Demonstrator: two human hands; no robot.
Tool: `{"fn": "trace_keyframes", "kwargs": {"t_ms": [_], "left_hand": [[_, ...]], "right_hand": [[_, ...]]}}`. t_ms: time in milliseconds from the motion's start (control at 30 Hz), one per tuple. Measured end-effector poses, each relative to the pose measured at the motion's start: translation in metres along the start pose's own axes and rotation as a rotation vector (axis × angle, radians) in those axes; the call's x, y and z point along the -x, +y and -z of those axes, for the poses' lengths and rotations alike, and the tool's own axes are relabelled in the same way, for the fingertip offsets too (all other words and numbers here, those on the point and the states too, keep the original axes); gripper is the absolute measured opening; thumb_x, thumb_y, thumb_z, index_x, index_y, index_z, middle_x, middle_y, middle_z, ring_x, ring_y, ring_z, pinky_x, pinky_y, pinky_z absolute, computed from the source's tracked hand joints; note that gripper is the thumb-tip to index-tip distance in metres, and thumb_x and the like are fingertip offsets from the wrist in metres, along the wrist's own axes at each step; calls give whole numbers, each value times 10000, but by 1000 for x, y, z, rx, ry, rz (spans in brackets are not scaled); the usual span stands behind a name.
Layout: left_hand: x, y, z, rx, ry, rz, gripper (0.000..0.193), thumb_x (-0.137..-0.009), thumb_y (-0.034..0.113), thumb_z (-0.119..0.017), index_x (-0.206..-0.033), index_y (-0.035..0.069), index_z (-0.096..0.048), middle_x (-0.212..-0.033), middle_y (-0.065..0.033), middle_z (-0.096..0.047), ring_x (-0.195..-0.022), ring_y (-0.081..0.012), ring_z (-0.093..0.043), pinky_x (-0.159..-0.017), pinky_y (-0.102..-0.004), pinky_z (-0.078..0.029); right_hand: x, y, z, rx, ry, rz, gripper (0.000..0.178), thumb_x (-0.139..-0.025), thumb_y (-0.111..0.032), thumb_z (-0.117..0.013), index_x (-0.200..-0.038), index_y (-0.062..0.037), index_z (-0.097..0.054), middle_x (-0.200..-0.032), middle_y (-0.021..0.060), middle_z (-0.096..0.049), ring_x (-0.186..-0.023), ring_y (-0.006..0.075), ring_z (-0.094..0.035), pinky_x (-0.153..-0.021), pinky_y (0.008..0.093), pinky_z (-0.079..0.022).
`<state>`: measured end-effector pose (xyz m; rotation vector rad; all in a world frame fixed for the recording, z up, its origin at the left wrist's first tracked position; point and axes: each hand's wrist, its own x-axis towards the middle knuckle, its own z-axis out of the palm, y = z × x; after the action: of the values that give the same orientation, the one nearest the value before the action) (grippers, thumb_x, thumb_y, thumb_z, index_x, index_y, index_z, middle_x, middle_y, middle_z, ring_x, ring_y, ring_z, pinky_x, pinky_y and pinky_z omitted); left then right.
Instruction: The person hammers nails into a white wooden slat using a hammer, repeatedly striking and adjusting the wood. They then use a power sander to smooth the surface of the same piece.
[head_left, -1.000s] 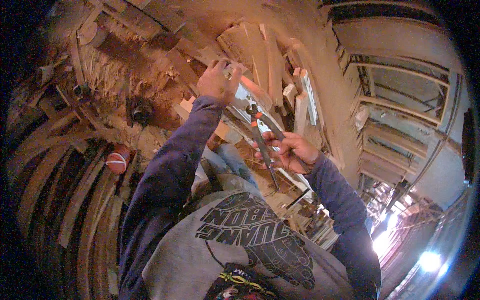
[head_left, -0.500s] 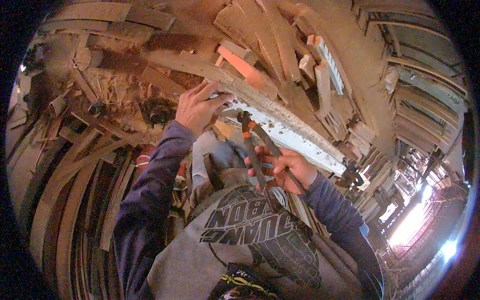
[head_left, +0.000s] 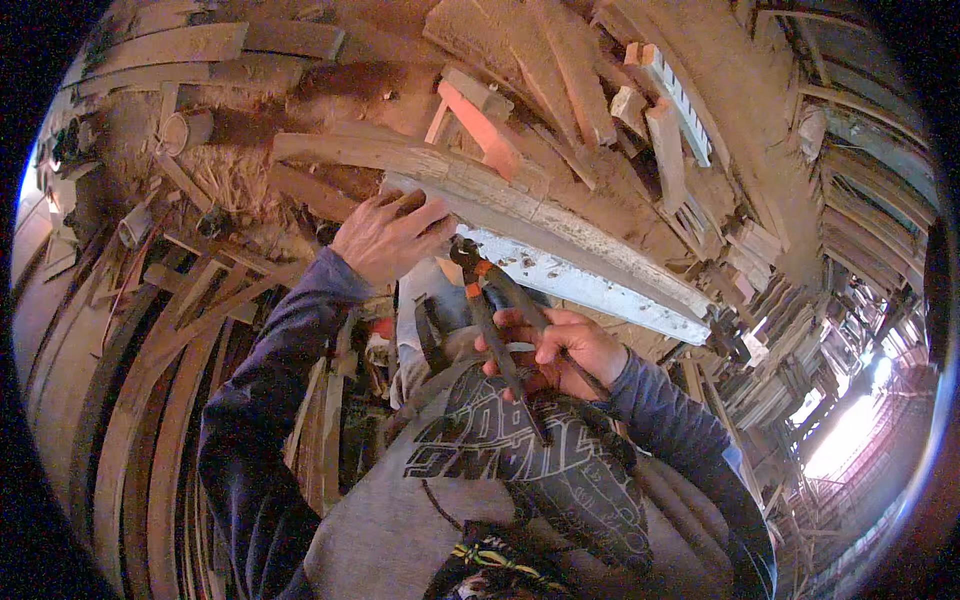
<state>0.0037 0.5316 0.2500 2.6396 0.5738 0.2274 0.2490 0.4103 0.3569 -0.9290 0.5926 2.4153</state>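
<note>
Right hand: wrapped around a pair of dark pincers (head_left: 496,335); this right hand (head_left: 568,352) has the thumb over one handle and fingers reaching to the other.
Pincer handles: spread apart, orange bands near the head; splitting the grip across both probably lets one hand work them.
Pincer head: points up and away from the body, near the left hand and the left end of the white-faced board; bite too dark to read.
Left hand: fingers bent, palm down, at the left end of the white-faced board; this left hand (head_left: 393,238) likely steadies or feels that end. Cannot tell whether it grips anything under the fingers.
White-faced board (head_left: 590,285): lies slantwise in front of the body, dark specks along its pale face, a rough brown beam (head_left: 560,215) alongside on the far side. Crosswise lie likely keeps the face within reach.
Bucket-like container (head_left: 188,130): upper left, tilted among scraps; contents unreadable.
Second pale container (head_left: 135,226): below it, near the planks; inside not visible.
Planks (head_left: 150,425): lower left, laid side by side, presumably to keep them together.
</note>
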Motion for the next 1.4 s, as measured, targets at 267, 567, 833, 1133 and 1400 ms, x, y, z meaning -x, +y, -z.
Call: {"fn": "trace_keyframes", "kwargs": {"t_ms": [267, 567, 833, 1133, 1400], "left_hand": [[6, -19, 2, 49, 326, 670, 152, -877, 158, -620, -990, 56, -604, -956, -126, -576, -880, -324, -610, -741, -414, -497], [11, -8, -30, 343, 644, 863, 275, -831, 226, -694, -964, 0, -610, -944, -174, -591, -856, -350, -592, -743, -397, -484], [0, -3, -51, 496, 704, 976, 236, -848, 215, -652, -951, 4, -629, -938, -171, -612, -840, -366, -603, -743, -400, -487], [1, -4, -55, 558, 761, 985, 196, -860, 197, -625, -955, 26, -618, -939, -178, -604, -839, -387, -608, -716, -418, -492], [0, -2, -48, 591, 719, 1058, 193, -859, 212, -630, -927, 31, -618, -928, -163, -597, -823, -372, -613, -682, -409, -496]], "right_hand": [[0, -5, -6, 69, 66, -28, 605, -704, 3, -485, -1304, -65, -441, -1326, 233, -491, -1150, 374, -562, -879, 558, -522], [-7, -3, -30, 104, 133, -33, 656, -706, 31, -438, -1349, -89, -392, -1359, 227, -463, -1152, 385, -554, -883, 554, -523], [-14, -11, -59, 152, 208, -76, 701, -704, 51, -424, -1382, -112, -352, -1351, 202, -461, -1170, 365, -539, -891, 550, -518], [-28, -31, -84, 123, 227, -135, 668, -722, 47, -466, -1369, -84, -365, -1356, 196, -459, -1207, 359, -517, -927, 564, -500], [-35, -56, -89, 83, 130, -157, 778, -723, 34, -487, -1466, -25, -265, -1377, 226, -439, -1208, 321, -522, -953, 520, -500]]}}
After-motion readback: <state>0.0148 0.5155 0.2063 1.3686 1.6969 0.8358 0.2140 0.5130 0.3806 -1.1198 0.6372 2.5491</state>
